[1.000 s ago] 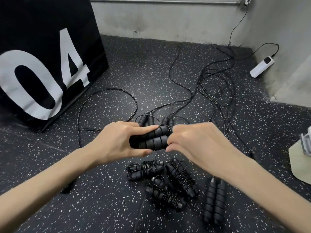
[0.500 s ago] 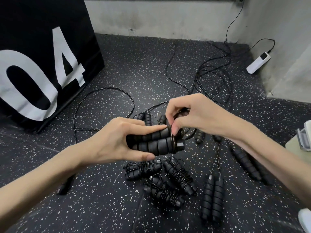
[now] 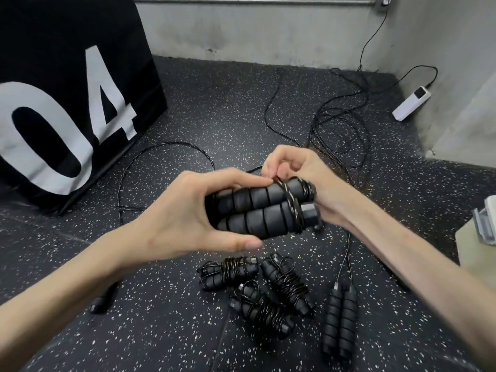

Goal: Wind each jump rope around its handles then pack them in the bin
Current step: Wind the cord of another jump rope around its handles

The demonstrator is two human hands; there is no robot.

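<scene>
1. Head view, far left: a black box (image 3: 67,103) printed with a white "04" stands on the speckled floor (image 3: 214,116); whether it is the bin I cannot tell
2. Left hand (image 3: 193,210) grips the pair of handles (image 3: 257,208) side by side, fingers curled over the top, thumb beneath. Judgement: keep both handles squeezed parallel so they cannot splay while the cord tightens
3. Cord (image 3: 291,204) already crosses the handles in a few turns near their right end. Judgement: lay each new turn just beside the last, working toward the left hand, under steady pull
4. Right hand (image 3: 303,181) pinches the cord at the top of the handles, fingers curled narrow. Judgement: let the cord slide through the pinch so it does not kink
5. Below, three wound ropes (image 3: 268,288) lie on the floor, with an unwound handle pair (image 3: 341,318) just to their right
6. Loose cords (image 3: 338,124) trail behind the hands; judgement: they could snag, so draw slack slowly
</scene>
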